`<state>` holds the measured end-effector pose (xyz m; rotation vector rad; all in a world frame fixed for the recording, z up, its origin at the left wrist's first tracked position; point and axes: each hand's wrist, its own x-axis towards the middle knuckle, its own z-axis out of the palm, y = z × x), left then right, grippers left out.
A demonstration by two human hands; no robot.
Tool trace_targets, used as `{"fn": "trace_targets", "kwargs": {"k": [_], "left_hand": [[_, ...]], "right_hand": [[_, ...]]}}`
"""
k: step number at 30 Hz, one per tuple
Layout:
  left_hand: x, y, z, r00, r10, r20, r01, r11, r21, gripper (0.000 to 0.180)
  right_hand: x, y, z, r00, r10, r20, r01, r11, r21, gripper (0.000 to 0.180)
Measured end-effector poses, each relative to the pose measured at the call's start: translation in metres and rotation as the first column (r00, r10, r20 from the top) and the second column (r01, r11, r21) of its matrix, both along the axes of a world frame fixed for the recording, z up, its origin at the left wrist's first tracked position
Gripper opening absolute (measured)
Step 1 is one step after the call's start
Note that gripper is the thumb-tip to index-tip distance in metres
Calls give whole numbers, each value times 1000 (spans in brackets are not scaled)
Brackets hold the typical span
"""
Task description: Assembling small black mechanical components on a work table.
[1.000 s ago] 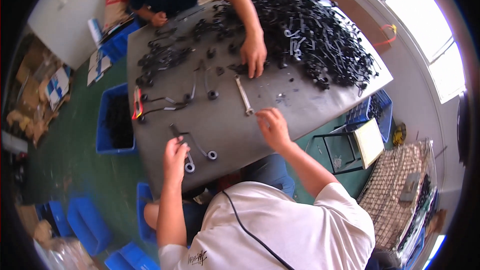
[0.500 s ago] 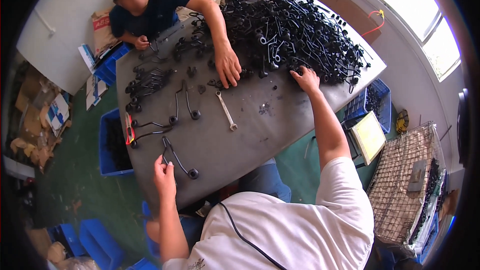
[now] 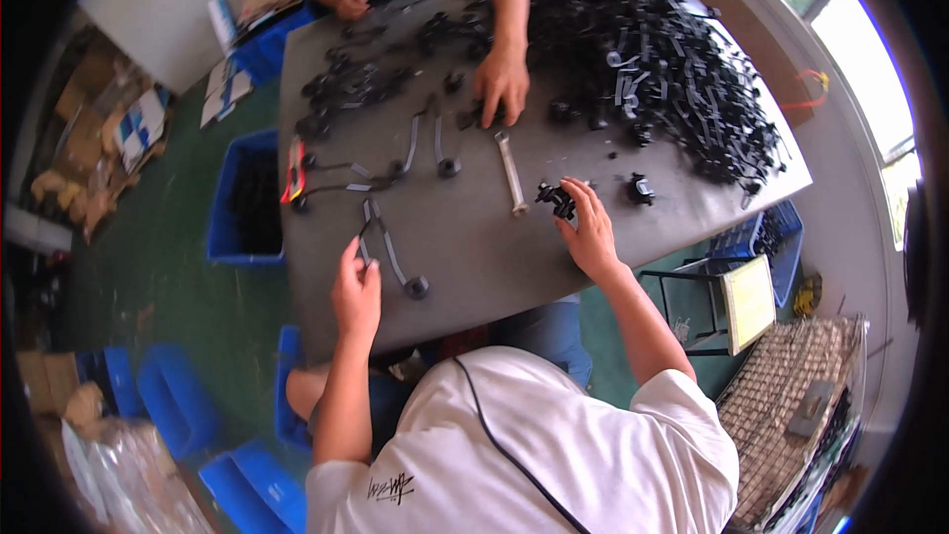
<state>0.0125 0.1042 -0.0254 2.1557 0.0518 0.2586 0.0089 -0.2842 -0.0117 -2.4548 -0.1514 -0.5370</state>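
My left hand (image 3: 356,295) pinches a bent black rod (image 3: 388,249) with round ends, near the table's front left edge. In front of my right hand (image 3: 591,237), small black parts (image 3: 557,200) are gripped at the thumb and fingertips, low over the table; blur hides their exact shape. A combination wrench (image 3: 511,174) lies just left of them. Another small black part (image 3: 641,189) sits to the right of that hand. Two more bent rods (image 3: 440,138) with round ends lie beyond my left hand.
A big heap of black rods and fittings (image 3: 682,79) covers the table's far right. A co-worker's hand (image 3: 502,87) rests on small parts beyond the wrench. A red utility knife (image 3: 295,170) lies at the left edge, beside a blue crate (image 3: 242,198). A stool (image 3: 748,305) stands at right.
My right hand has come back from the heap toward me, bringing small black parts. My left hand still pinches the rod. The whole view has shifted, with the table now lying farther right.
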Motion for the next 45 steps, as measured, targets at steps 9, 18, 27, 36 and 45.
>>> {"fn": "trace_targets", "kwargs": {"k": [9, 18, 27, 36, 45], "left_hand": [[6, 18, 5, 990, 102, 96, -125, 955, 268, 54], [-15, -67, 46, 863, -357, 358, 220, 903, 370, 67], [7, -95, 7, 836, -546, -46, 531, 828, -180, 72], [1, -91, 18, 867, -491, 79, 438, 830, 346, 75], [4, -114, 28, 936, -353, 0, 308, 817, 488, 63]], "right_hand": [[7, 99, 9, 882, 447, -147, -418, 888, 192, 73], [-1, 93, 6, 914, 387, -126, -405, 893, -197, 64], [-13, 120, 16, 955, 247, -164, -201, 946, 253, 42], [12, 99, 9, 969, 226, -101, -212, 968, 137, 41], [21, 85, -9, 997, 79, 23, -75, 989, -131, 18]]}}
